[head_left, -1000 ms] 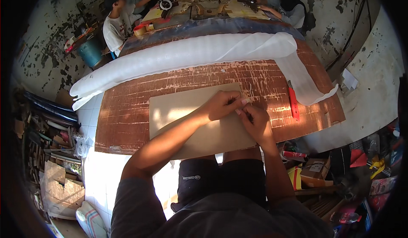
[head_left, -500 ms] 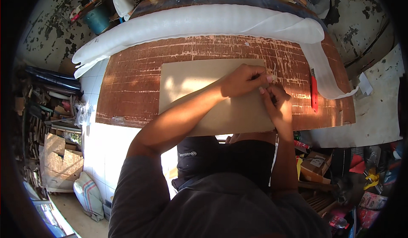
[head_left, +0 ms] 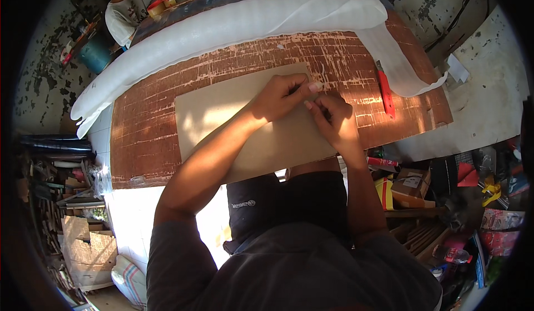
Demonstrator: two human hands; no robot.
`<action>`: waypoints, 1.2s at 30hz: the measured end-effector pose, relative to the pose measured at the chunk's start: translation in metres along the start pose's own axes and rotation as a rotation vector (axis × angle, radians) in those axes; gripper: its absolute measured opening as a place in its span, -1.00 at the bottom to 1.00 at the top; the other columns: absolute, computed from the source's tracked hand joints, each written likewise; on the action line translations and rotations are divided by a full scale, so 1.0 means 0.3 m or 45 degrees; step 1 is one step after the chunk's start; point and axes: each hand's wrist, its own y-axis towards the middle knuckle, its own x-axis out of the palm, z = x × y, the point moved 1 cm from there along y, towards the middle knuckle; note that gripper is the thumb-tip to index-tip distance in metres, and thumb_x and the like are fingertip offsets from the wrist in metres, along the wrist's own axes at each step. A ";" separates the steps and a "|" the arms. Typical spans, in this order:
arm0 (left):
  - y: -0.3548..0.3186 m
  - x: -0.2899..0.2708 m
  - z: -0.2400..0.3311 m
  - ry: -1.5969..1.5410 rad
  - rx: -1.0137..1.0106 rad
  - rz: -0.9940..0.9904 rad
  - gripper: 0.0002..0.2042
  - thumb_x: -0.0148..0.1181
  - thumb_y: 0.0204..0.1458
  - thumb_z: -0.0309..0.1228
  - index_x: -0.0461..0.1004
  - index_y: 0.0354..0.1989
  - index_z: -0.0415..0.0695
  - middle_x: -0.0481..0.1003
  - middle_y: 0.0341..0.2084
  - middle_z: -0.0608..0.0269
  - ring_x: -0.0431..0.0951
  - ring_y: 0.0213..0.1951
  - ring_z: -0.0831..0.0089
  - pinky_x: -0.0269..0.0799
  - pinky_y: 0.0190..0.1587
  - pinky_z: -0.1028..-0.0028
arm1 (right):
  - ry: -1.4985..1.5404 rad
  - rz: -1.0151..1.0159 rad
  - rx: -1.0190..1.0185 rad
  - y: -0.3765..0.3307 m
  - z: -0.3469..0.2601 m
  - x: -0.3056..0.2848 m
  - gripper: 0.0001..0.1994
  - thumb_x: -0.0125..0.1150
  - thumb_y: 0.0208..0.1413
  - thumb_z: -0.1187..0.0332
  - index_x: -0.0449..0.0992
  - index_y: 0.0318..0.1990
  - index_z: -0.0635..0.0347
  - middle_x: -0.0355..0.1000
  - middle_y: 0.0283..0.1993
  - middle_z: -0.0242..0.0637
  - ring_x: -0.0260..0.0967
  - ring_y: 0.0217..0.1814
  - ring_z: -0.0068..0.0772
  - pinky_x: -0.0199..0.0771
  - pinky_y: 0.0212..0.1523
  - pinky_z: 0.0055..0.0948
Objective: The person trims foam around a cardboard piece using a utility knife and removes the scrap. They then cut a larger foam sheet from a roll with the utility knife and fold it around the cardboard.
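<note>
A flat, greyish-brown sheet of cardboard [head_left: 272, 150] lies on the worn brown board of the table [head_left: 143, 130] in front of me. My left hand [head_left: 285, 97] reaches across it to its right edge, thumb and fingers pinched together. Close beside it, at the same edge, my right hand [head_left: 335, 119] also has its fingertips drawn together. Whatever is between the fingers is too small or hidden to name. A red utility knife [head_left: 385, 93] with its blade end pointing away rests on the board to the right of my hands.
A long white foam roll [head_left: 222, 26] spans the far side, its loose end [head_left: 400, 66] hanging toward the right. Another person [head_left: 119, 16] is at the far left. Cardboard scraps [head_left: 86, 250] pile up at left; a carton [head_left: 411, 184] and clutter crowd the lower right.
The view has turned and shifted, so the table appears tilted and more of the other person shows. Both my hands stay pinched at the sheet's right edge, with little change in their pose.
</note>
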 end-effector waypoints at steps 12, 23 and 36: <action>0.008 -0.005 -0.002 0.004 -0.007 0.026 -0.54 0.22 0.57 -0.14 0.52 -0.39 -0.21 0.31 -0.58 0.42 0.24 -0.42 0.69 0.23 -0.38 0.44 | -0.016 -0.011 0.000 0.003 -0.020 -0.009 -0.74 0.44 0.40 0.31 0.59 -0.31 0.29 0.47 -0.47 -0.12 0.41 -0.46 -0.16 0.43 -0.36 -0.16; 0.007 -0.005 -0.009 -0.007 -0.021 0.008 -0.53 0.21 0.57 -0.11 0.50 -0.40 -0.20 0.31 -0.57 0.42 0.23 -0.42 0.67 0.22 -0.37 0.43 | 0.003 -0.032 0.041 0.004 -0.018 -0.009 -0.73 0.43 0.43 0.31 0.59 -0.30 0.31 0.45 -0.46 -0.12 0.38 -0.45 -0.19 0.41 -0.36 -0.19; -0.014 -0.007 0.014 0.249 0.229 0.168 -0.52 0.26 0.53 -0.14 0.43 -0.42 -0.22 0.25 -0.66 0.25 0.19 -0.51 0.57 0.21 -0.45 0.34 | -0.070 -0.059 0.016 0.012 0.035 0.013 -0.70 0.44 0.45 0.23 0.61 -0.28 0.26 0.49 -0.44 -0.16 0.40 -0.45 -0.27 0.43 -0.36 -0.26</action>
